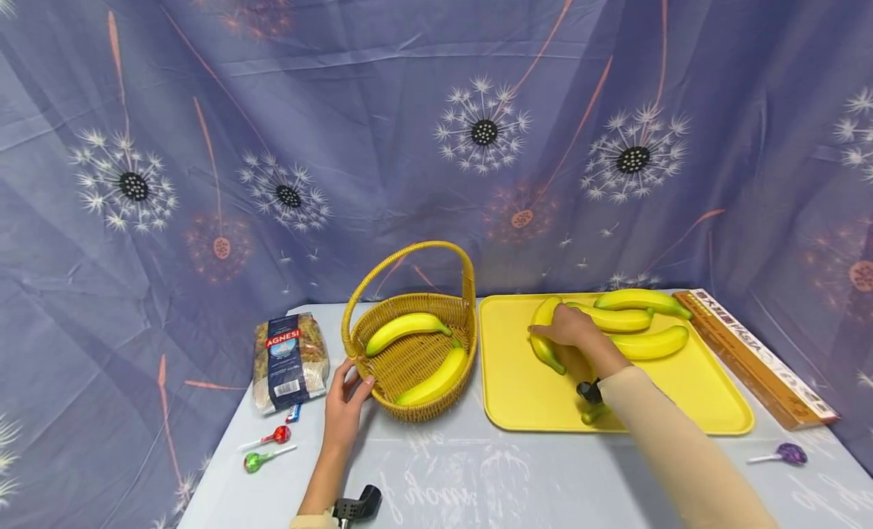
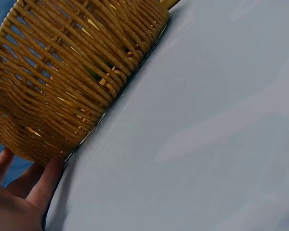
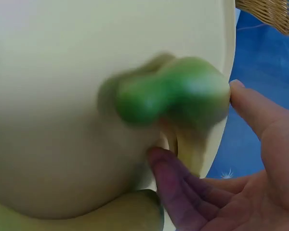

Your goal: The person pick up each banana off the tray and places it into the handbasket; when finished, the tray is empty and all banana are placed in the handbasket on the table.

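Note:
My left hand [image 1: 346,400] touches the near left side of a wicker basket [image 1: 409,412], its fingers [image 2: 44,185] fairly straight against the weave. Inside the basket lie two bananas, one at the back [image 1: 405,329] and one toward the front [image 1: 436,381]. Over the yellow tray [image 1: 514,404], my right hand [image 1: 569,328] pinches a banana [image 1: 543,351] between thumb and fingers. In the right wrist view the green end of that banana [image 3: 192,91] is blurred and points toward the camera. More bananas [image 1: 651,343] lie on the tray to the right of this hand.
A bag of pasta [image 1: 289,362] stands left of the basket, with a red lollipop [image 1: 278,435] and a green lollipop [image 1: 254,461] in front. Along the tray's right side lies a long box [image 1: 757,358]; a purple lollipop [image 1: 791,454] is nearer. A patterned curtain [image 1: 382,135] hangs behind.

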Demonstrator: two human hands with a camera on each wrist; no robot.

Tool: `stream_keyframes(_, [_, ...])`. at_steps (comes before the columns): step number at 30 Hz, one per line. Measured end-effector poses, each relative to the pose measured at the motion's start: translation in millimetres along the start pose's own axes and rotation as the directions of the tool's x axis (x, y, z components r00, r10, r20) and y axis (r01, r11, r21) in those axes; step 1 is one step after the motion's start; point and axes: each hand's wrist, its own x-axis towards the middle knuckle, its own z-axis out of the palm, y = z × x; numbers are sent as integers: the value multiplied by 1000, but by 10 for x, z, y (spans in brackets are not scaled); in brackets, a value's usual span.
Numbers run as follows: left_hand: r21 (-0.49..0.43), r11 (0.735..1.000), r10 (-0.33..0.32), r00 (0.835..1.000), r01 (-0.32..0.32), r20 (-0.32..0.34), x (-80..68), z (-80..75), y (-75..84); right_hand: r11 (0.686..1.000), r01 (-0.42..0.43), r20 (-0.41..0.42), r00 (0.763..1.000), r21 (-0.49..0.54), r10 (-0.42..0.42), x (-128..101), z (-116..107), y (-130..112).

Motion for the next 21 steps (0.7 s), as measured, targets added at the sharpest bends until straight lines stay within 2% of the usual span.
stream_keyframes(10, [-12, 1000, 10, 1000, -10, 9, 1, 7, -19, 996, 24, 8, 1000, 82, -25, -58, 5, -21])
stream_keyframes(16, [12, 1000, 4, 1000, -3, -16, 7, 2, -1, 977, 60, 78, 994, 204, -77, -223, -121, -252])
stream_keyframes(21, [2, 1000, 7, 1000, -7, -9, 9, 13, 5, 972, 125, 114, 982, 200, -150, -375, -217, -474])
